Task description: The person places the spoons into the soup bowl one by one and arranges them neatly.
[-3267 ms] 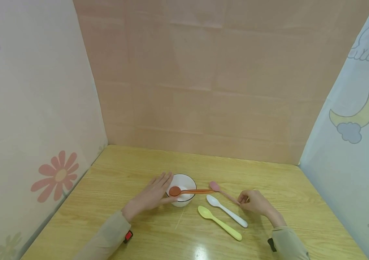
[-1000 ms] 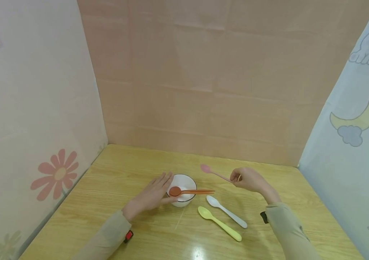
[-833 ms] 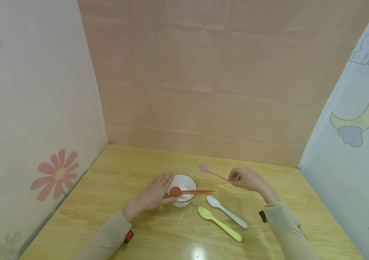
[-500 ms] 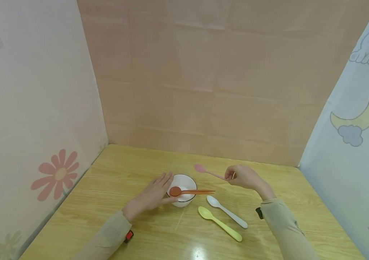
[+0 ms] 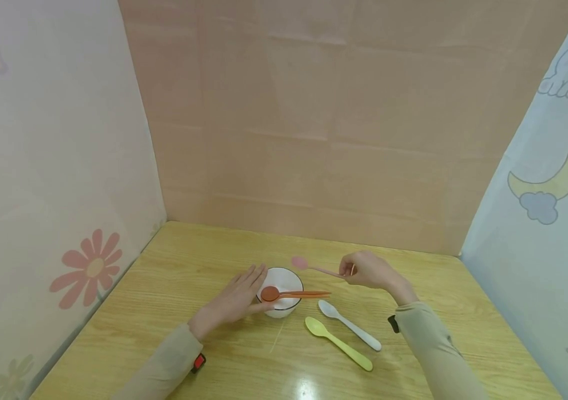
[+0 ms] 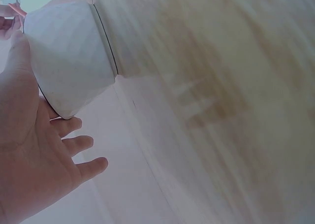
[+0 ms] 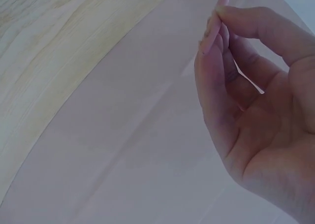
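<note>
My left hand (image 5: 236,295) lies along the left side of a white, dark-rimmed bowl (image 5: 277,313), fingers straight and thumb at its near rim. In the left wrist view, the hand spans the bowl's (image 6: 69,51) textured outside wall. Orange-red spoons (image 5: 270,294) lie across the bowl, their heads overlapping and two handles sticking out over the right rim. My right hand (image 5: 371,270) pinches a pink spoon (image 5: 300,263) by its handle end between thumb and fingers. The spoon is raised, its head pointing left, just beyond the bowl's far right rim.
A white spoon (image 5: 349,325) and a yellow spoon (image 5: 339,344) lie slantwise on the wooden table (image 5: 204,244), right of the bowl and nearer me. A pinkish-brown backdrop (image 5: 289,139) closes off the far side, with printed sheets at left and right.
My right hand has lifted the pink spoon from the table beside the white spoon, then carried it left toward the bowl. The left hand and the bowl have stayed put.
</note>
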A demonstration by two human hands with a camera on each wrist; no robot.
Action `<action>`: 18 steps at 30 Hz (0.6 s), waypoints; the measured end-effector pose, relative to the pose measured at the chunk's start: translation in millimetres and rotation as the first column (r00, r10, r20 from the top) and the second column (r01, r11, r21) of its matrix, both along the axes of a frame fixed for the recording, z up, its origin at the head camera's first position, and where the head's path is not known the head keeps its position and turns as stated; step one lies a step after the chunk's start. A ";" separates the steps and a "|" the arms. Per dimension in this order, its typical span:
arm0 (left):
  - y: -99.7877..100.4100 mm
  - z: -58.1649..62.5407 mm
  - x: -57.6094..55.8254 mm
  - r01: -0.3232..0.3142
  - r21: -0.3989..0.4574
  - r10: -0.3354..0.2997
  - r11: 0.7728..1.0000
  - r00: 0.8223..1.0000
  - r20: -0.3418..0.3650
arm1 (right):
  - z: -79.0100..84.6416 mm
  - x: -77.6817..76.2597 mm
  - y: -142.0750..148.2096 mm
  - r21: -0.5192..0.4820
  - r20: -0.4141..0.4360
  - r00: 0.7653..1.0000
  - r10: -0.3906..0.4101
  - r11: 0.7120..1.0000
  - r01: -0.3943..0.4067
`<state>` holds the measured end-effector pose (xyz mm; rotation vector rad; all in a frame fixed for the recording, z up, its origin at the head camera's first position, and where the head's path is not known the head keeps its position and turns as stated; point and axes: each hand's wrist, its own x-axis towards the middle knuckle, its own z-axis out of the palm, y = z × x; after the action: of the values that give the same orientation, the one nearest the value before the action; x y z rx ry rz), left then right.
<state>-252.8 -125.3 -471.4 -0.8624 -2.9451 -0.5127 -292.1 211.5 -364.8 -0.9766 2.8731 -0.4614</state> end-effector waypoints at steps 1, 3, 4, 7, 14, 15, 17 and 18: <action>0.0 0.1 0.2 -0.001 0.003 0.001 1.000 1.000 0.003 | 0.4 0.1 -0.9 0.005 0.001 1.000 -0.001 1.000 0.001; 0.0 0.5 0.7 0.000 0.006 0.000 1.000 1.000 0.007 | 1.7 0.5 -2.4 0.012 -0.003 1.000 0.006 1.000 -0.006; -0.2 0.7 0.8 0.000 0.008 0.000 1.000 1.000 0.009 | 2.6 0.6 -3.4 0.014 -0.006 1.000 0.013 1.000 -0.012; -0.2 1.9 1.5 0.002 0.002 -0.002 1.000 1.000 0.009 | 5.1 1.4 -6.4 0.017 -0.012 0.999 0.033 0.999 -0.033; -0.2 3.4 2.7 0.009 -0.012 -0.009 1.000 1.000 0.012 | 6.0 2.0 -14.1 0.028 -0.002 0.998 0.059 0.998 -0.059; -0.3 2.9 2.4 0.010 -0.012 -0.010 1.000 1.000 0.011 | 6.2 2.0 -15.4 0.029 0.003 0.998 0.056 0.998 -0.056; -0.3 2.2 1.8 0.009 -0.011 -0.009 1.000 1.000 0.010 | 7.1 2.8 -18.1 0.032 0.012 0.998 0.057 0.998 -0.058; -0.2 1.9 1.6 0.008 -0.013 -0.008 1.000 1.000 0.008 | 7.2 2.7 -19.3 0.034 0.015 0.998 0.058 0.998 -0.059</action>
<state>-251.1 -125.5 -469.5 -0.8753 -2.9569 -0.4996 -289.4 192.2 -357.6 -1.0447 2.8214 -0.4116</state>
